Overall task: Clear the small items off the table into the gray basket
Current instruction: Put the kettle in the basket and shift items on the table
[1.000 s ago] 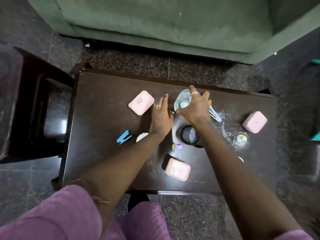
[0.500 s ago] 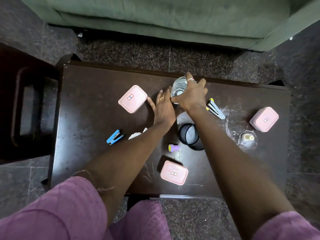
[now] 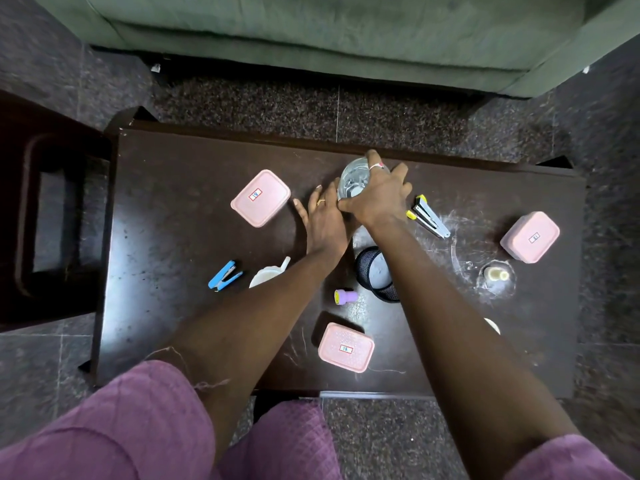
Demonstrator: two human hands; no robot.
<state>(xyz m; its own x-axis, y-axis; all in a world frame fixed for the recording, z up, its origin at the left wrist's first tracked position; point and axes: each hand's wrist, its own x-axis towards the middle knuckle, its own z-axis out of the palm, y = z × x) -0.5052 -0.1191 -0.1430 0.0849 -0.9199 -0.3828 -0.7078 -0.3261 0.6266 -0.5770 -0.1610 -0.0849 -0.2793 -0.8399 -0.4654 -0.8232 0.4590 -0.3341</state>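
The right hand (image 3: 375,199) reaches over a clear glass (image 3: 353,181) standing near the far edge of the dark surface (image 3: 173,237); its grip is clenched around the glass rim, thumb on the near side and ringed finger on the far side. The left hand (image 3: 323,223) lies flat and released at 9 o'clock of the glass, its fingers touching the glass's side and the right thumb.

A black mesh cup (image 3: 375,275), seen from above, stands at 6 o'clock of the glass, partly hidden by the right forearm. A purple stamp (image 3: 345,295) lies on its side just beside the cup at its 8 o'clock. A silver stapler with yellow tips (image 3: 429,216) lies at 3 o'clock of the right hand.

Three pink boxes with labelled lids sit well apart: one (image 3: 260,197) at 9 o'clock of the left hand, one (image 3: 346,347) near the near edge, one (image 3: 530,237) at the right end. A blue stapler (image 3: 225,274) lies toward the left, with a white dish (image 3: 268,275) at its 3 o'clock, partly under the left forearm. A small jar (image 3: 497,276) stands at 7 o'clock of the right-end box. A green sofa (image 3: 346,29) lies beyond the surface.
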